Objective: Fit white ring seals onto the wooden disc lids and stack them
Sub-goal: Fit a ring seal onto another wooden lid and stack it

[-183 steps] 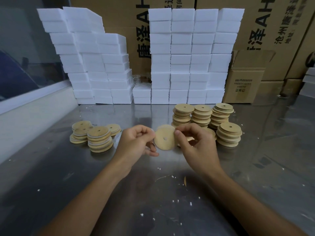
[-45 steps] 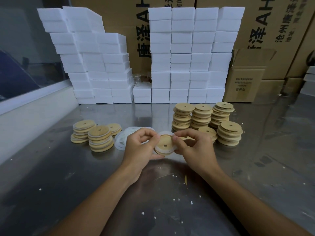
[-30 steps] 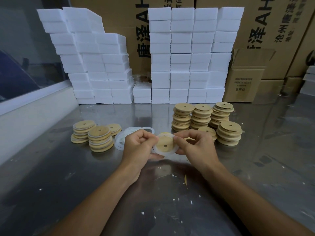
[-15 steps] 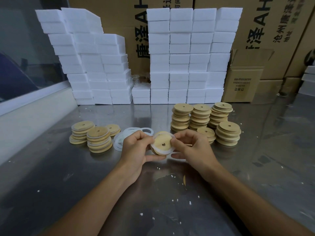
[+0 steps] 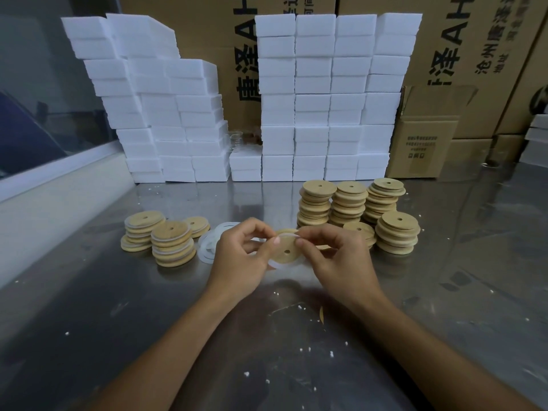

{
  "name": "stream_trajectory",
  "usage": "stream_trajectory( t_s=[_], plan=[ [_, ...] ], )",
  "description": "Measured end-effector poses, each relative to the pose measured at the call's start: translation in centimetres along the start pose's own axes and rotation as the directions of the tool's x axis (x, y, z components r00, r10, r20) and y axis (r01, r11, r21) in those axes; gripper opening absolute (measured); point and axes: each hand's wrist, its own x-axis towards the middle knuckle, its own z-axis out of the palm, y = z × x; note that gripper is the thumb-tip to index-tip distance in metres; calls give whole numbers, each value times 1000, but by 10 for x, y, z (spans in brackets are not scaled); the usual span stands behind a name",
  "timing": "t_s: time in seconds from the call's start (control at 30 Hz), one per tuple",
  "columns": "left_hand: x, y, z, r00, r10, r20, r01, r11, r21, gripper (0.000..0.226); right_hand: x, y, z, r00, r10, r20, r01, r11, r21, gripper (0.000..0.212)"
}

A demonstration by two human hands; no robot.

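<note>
wooden disc lid (image 5: 286, 250) pinched between left hand (image 5: 241, 256) and right hand (image 5: 338, 259)

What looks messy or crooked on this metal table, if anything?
White crumbs lie scattered over the steel table, apparently shed from the foam blocks. The right-hand lid stacks sit unevenly, discs jutting sideways. Loose white rings lie in an overlapping heap beside the left hand.
</note>
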Motion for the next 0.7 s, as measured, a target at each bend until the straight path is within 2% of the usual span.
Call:
stream_trajectory(
  t_s=[0.2, 0.5, 0.7],
  plan=[
    [1, 1, 0, 997, -66, -48, 62, 994, -92, 19, 2, 1, 1, 995, 91, -43, -83, 985, 154, 3],
    [3, 3, -1, 991, -130, -43, 117, 967, -228, 16, 7, 1, -1, 973, 229, 22, -216, 874, 434, 5],
    [3, 5, -1, 979, -201, -43, 176, 929, -325, 23, 7, -2, -3, 978, 206, 25, -195, 876, 440, 4]
  ],
)
